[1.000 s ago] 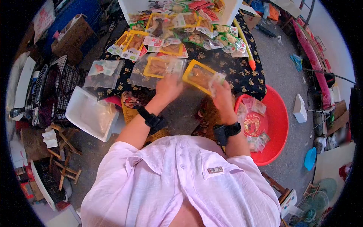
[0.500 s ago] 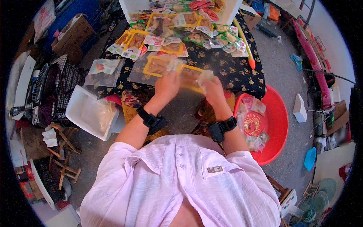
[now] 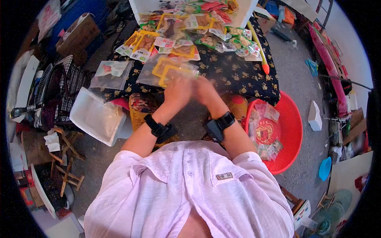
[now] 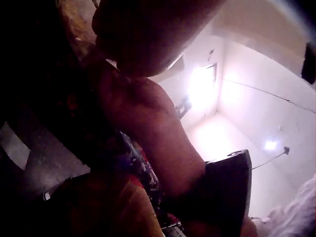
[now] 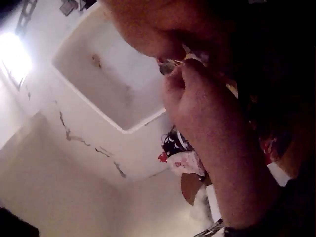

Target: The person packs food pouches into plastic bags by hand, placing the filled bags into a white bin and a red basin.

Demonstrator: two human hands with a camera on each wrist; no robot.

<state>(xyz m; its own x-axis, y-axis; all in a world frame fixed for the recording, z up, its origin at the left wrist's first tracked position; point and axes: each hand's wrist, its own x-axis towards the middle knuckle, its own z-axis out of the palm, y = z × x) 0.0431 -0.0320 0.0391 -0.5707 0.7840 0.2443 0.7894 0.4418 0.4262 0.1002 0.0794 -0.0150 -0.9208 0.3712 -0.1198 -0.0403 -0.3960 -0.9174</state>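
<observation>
In the head view, my left hand (image 3: 177, 94) grips the lower edge of a yellow-framed food packet (image 3: 168, 76), above the front of the table. A second yellow-framed packet (image 3: 158, 64) shows behind it, overlapped by the first. Right beside the left hand is my right hand (image 3: 206, 92), its curled fingers at the right end of the front packet. Around the packets spreads a clear plastic bag (image 3: 146, 75). In the right wrist view both hands meet, with a small bit of packaging (image 5: 170, 66) between the fingers. The left wrist view is dark.
A flowered black cloth (image 3: 234, 75) covers the table. Several food packets (image 3: 198, 23) spill from a white foam box (image 3: 139, 12) at the back. Another clear bag (image 3: 112, 73) lies left, above a white bin (image 3: 97, 117). A red basin (image 3: 291, 131) holds small packets at right.
My right hand has moved left with its yellow-framed packet, which now overlaps the other one. The two hands have come together; the left has stayed nearly in place.
</observation>
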